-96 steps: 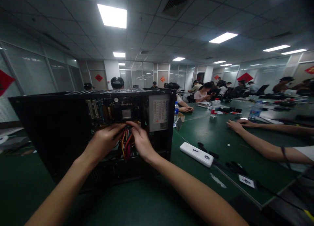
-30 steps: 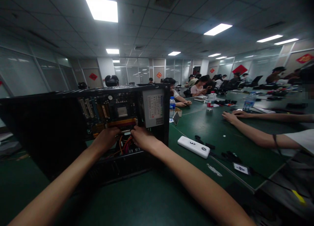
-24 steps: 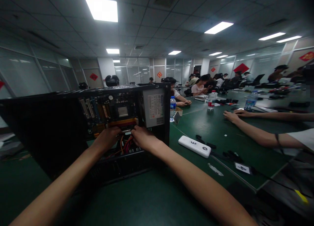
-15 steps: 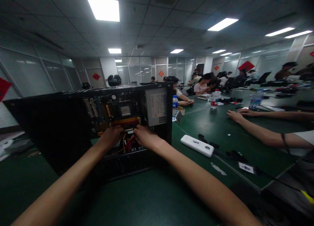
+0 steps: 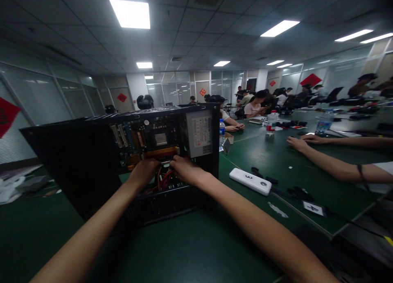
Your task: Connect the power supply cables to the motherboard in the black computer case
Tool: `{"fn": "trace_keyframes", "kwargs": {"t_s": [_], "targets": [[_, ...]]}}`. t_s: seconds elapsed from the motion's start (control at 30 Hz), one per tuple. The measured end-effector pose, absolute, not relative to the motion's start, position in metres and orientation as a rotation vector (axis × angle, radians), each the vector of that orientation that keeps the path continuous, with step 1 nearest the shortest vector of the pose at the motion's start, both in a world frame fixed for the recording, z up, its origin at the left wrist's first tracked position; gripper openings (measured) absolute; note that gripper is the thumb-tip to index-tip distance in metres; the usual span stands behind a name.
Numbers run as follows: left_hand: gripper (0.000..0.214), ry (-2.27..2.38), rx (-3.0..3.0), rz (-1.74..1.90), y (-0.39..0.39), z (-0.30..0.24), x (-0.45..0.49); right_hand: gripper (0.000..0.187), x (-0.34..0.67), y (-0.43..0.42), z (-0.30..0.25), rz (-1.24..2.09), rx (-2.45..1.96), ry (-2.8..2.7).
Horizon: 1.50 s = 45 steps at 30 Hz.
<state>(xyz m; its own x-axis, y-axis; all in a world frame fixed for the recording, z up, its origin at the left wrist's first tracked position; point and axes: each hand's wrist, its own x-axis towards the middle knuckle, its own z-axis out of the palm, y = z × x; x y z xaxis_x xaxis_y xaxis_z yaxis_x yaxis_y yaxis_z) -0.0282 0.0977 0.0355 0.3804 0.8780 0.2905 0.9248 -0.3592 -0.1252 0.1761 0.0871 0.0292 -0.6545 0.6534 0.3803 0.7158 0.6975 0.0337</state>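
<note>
An open black computer case (image 5: 80, 160) stands on the green table (image 5: 190, 250) in front of me, its motherboard (image 5: 144, 142) exposed and a grey power supply (image 5: 201, 133) at its right. Both my hands reach inside, just below the motherboard. My left hand (image 5: 144, 171) is curled closed by a bundle of red and orange cables (image 5: 162, 178). My right hand (image 5: 186, 169) is also closed, fingers pressed at the cables' top end. What the fingers grip is hidden.
A white box marked 3 (image 5: 250, 181) lies right of the case, with small black parts (image 5: 296, 192) and a label marked 4 (image 5: 312, 208) beyond. Another person's arms (image 5: 331, 168) rest on the table at right. Water bottles (image 5: 271, 122) and seated people fill the back.
Over three seconds both hands went from holding the cable bundle up to a lower spot under the motherboard. In the last second only the camera view shifted slightly.
</note>
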Motion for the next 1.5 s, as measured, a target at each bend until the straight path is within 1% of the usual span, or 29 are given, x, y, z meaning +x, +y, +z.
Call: {"fn": "trace_keyframes", "kwargs": {"t_s": [0.33,0.97,1.1,1.33,1.5], "targets": [[0.030,-1.542,-2.459,-0.281,0.103,0.033,-0.036,0.026,0.151,0.115,0.028,-0.331,-1.006,-2.619],[0.026,-1.604,-2.444,-0.353,0.103,0.033,-0.033,0.025,0.146,0.120,0.025,-0.506,-0.944,-2.674],[0.025,-1.576,-2.453,-0.406,0.106,0.028,-0.035,0.025,0.143,0.125,0.024,-0.493,-0.994,-2.678],[0.031,-1.511,-2.495,-0.487,0.106,0.025,-0.038,0.027,0.144,0.125,0.026,-0.482,-1.013,-2.666],[0.032,-1.619,-2.468,-0.424,0.107,0.029,-0.036,0.026,0.145,0.123,0.024,-0.440,-0.990,-2.638]]}}
